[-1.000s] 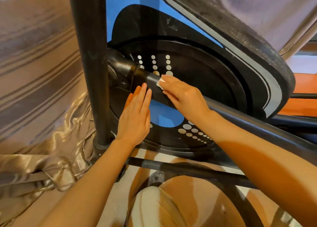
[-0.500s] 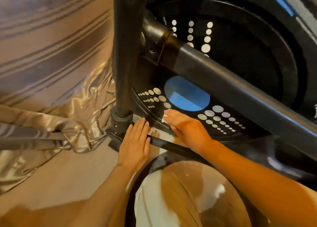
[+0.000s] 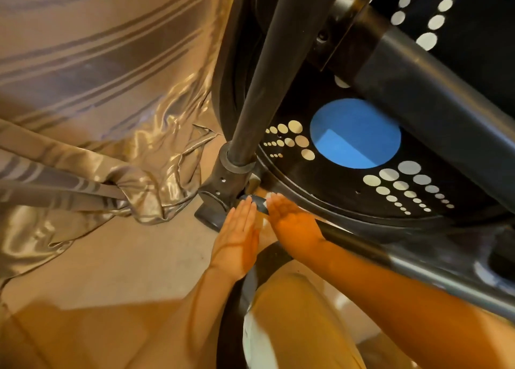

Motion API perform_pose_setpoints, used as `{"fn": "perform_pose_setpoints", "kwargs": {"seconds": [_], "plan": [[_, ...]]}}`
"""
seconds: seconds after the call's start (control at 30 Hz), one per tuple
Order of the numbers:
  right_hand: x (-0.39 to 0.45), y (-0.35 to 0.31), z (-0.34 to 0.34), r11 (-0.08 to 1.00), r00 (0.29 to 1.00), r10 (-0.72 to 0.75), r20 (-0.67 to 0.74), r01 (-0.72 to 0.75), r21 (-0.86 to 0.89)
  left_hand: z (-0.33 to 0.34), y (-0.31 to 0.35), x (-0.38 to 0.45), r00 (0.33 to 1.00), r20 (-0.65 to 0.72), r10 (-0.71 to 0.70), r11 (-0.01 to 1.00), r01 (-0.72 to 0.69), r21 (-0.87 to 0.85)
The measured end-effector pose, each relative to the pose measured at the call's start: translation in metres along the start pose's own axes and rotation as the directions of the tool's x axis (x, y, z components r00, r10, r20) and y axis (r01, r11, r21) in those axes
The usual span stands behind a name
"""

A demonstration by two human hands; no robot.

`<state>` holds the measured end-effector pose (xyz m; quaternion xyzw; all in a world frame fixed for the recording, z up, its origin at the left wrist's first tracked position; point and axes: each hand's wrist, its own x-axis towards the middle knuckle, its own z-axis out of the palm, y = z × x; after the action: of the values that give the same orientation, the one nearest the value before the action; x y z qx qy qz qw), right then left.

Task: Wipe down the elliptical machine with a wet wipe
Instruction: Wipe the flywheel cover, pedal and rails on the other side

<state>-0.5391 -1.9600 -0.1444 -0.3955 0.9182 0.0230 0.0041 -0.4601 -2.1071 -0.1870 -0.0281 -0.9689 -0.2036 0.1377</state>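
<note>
At the foot of the elliptical machine [image 3: 362, 151], beside its upright post [image 3: 259, 89], both hands lie flat, fingers straight and together: left hand [image 3: 237, 240] on the base, right hand [image 3: 292, 221] on the low bar [image 3: 362, 248]. A white scrap at the right fingertips may be the wet wipe [image 3: 269, 194]. Curtain [image 3: 111, 117] crowds the left.

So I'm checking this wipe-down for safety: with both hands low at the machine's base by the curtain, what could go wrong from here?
1. The right hand works on the low bar under the flywheel; if the wheel turns, fingers could be pinched.
2. The wipe barely shows under the fingers, so it may slip out.
3. The curtain lies against the post base and could get wet.
</note>
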Motion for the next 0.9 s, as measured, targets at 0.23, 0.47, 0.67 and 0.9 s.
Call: {"fn": "perform_pose_setpoints", "kwargs": {"seconds": [0.23,0.47,0.67,0.9], "plan": [[0.042,-0.015,-0.025,0.974,0.96,-0.128,0.247,0.169,-0.151,0.006,-0.015,-0.002,0.999,-0.044,-0.029,0.993,0.024,-0.115],[-0.018,0.015,-0.008,0.971,0.976,-0.192,0.099,0.204,-0.126,0.003,-0.016,-0.003,0.999,-0.028,0.036,0.999,-0.035,0.028],[-0.036,0.023,-0.014,0.985,0.987,-0.148,0.059,0.152,-0.077,0.0,-0.015,0.001,1.0,-0.005,0.031,0.997,-0.03,0.067],[0.003,-0.016,-0.018,0.979,0.973,-0.024,0.23,0.069,-0.191,0.004,-0.011,0.002,1.0,0.013,0.001,1.0,-0.002,0.025]]}}
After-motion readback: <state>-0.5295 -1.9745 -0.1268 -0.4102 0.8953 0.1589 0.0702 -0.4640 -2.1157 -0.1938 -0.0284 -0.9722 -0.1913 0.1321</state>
